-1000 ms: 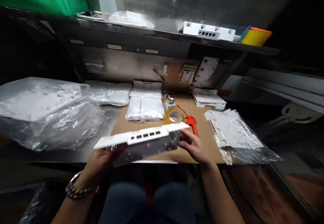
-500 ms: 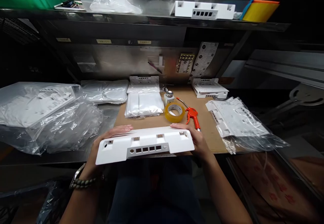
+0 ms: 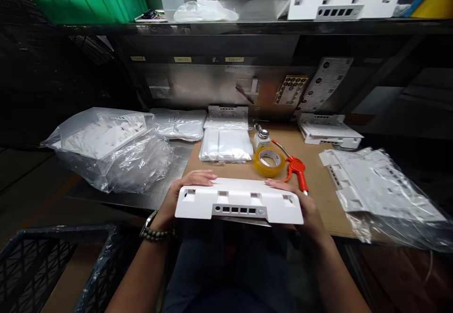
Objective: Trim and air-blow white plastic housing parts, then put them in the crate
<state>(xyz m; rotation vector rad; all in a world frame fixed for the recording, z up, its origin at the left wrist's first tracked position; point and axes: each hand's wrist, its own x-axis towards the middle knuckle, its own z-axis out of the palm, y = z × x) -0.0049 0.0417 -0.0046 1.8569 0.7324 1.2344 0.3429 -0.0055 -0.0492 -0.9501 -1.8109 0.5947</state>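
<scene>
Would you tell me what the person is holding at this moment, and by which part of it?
A long white plastic housing, held by its two ends: the left hand grips the left end, the right hand the right end, fingers over the top edge.

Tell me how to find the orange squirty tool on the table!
Look at the brown cardboard mat on the workbench, just past the white plastic casing that both hands hold. Right of the yellow tape roll lies the orange air blow gun. It is the only bright orange thing on the mat, with a thin metal nozzle.
</scene>
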